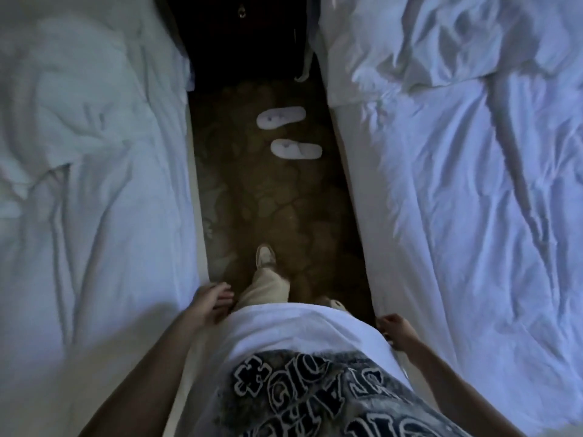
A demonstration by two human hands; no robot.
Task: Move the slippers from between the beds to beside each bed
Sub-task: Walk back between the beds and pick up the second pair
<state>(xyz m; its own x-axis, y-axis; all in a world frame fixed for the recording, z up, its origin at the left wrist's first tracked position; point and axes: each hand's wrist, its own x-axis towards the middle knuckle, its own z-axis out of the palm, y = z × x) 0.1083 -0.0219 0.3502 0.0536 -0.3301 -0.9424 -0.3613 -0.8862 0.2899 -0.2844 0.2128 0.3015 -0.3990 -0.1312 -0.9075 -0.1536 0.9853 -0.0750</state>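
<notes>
Slippers, two of them, white and flat with thong straps: far slipper (280,117) and near slipper (296,148), lying crosswise on the carpet (284,209) in the gap between the beds, one just beyond the other, apart, closer to the right bed (473,184) than to the left bed (94,152). Well ahead of the forward foot (265,257); nothing picked up yet.

Left hand (212,302) hanging by the hip, fingers loosely curled, holding nothing. Right hand (393,329) by the other hip, curled nearly into a fist, apparently empty too.

Likely trouble: narrow aisle and dim light, so easy to tread on the near slipper or nudge it under a bed edge while stepping in. Thin and light by the look of them, so probably apt to flop or slip from a careless pinch. Also a pale cord (303,70) dangling by the right bed, easy to snag.

Carpet brown with a cracked-stone pattern. Bedding white, soft, heavily rumpled. Dark cabinet (243,33) at the far end, details too dim to tell.
</notes>
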